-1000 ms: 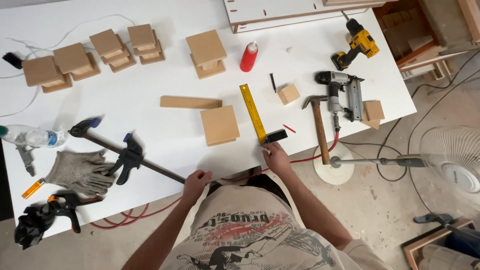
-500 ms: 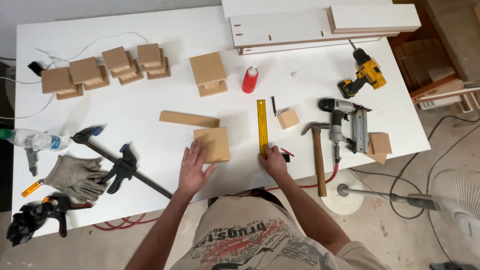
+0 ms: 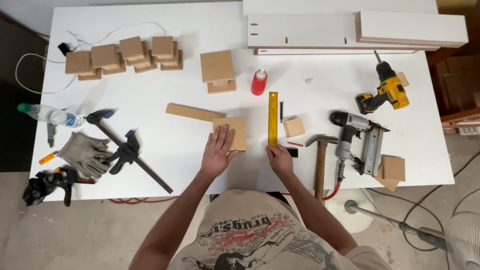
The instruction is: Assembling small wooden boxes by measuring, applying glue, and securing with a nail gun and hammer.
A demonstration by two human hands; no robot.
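Your left hand [image 3: 218, 152] lies flat, fingers spread, on the near-left part of a square wooden block [image 3: 231, 133] resting on the white counter [image 3: 150, 30]; the grip is open and presses down, closing on nothing. Your right hand [image 3: 280, 159] sits at the near end of a yellow ruler [image 3: 273, 118], fingers curled together on the black stock [image 3: 290, 150] of the ruler at the counter's near edge; whether they clamp it or merely rest on it cannot be told. The ruler runs near-to-far, just right of the block, a narrow gap between them.

A long wooden strip [image 3: 195, 112] lies tilted just far-left of the block. A small wooden cube [image 3: 294, 127] sits right of the ruler, with a red pencil [image 3: 295, 144] near it and a dark screw or bit [image 3: 281, 111] beside the ruler. A red bottle [image 3: 259, 82] stands farther off, next to a stack of two wooden squares [image 3: 218, 71]. A row of stacked wooden blocks [image 3: 125, 55] occupies the far left. At the right lie a hammer [image 3: 320, 160], a nail gun [image 3: 360, 142] and a yellow drill [image 3: 385, 92]. At the left lie bar clamps [image 3: 127, 150], grey gloves [image 3: 82, 152] and a water bottle [image 3: 47, 114]. White panels [image 3: 350, 30] lie across the far right.
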